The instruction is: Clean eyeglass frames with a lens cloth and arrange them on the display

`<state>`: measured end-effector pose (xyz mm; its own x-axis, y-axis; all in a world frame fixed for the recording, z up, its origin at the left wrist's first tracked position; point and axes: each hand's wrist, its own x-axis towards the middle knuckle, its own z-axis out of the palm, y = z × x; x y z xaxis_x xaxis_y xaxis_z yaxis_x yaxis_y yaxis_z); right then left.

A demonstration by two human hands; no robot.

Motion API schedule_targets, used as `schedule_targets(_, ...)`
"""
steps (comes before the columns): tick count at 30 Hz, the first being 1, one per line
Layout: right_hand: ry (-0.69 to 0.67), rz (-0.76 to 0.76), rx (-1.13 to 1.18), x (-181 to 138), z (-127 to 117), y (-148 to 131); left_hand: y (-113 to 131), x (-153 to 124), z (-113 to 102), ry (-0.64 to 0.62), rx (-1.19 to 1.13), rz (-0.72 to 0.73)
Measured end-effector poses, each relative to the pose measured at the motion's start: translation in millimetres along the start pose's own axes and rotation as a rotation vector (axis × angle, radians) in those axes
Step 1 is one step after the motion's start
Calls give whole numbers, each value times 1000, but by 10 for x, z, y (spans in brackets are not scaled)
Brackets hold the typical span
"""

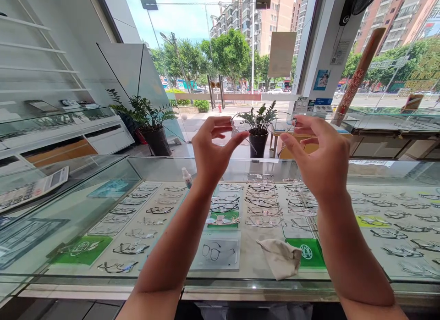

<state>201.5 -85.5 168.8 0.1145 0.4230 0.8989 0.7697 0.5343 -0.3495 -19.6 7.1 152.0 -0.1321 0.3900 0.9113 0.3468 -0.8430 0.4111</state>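
Note:
A pair of thin-rimmed eyeglasses is held up at arm's length, level, above the glass display counter. My left hand pinches its left end near the hinge, and my right hand pinches the right end. Both thumbs point inward below the lenses. The clear lenses let the plant behind show through, so the bridge is hard to make out. On the counter below lies a crumpled beige cloth, nearer my right forearm. A small white spray bottle stands left of my left forearm.
Rows of eyeglasses fill the glass display counter. A calculator lies at the left. Potted plants and another plant pot stand beyond, before a large window. A second glass showcase is at the right.

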Motion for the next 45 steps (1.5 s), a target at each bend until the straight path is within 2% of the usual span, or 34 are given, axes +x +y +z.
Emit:
schedule_targets(16,-15,8,-37,5,-5,-18,-70,23,7,-36,5,-15)
schedule_targets(21,-24,10,-12,4,-3,-16,-95,21,9,-21,10,23)
schedule_targets(28,-92,84,10,21,-12,70,10,-42,22,86,151,144)
schedule_targets(38,-130,130,-20,33,-19,137,170,-107,43,92,216,185)
schedule_targets(45,-166,139,-30,38,-27,152,188,-114,60,116,227,208)
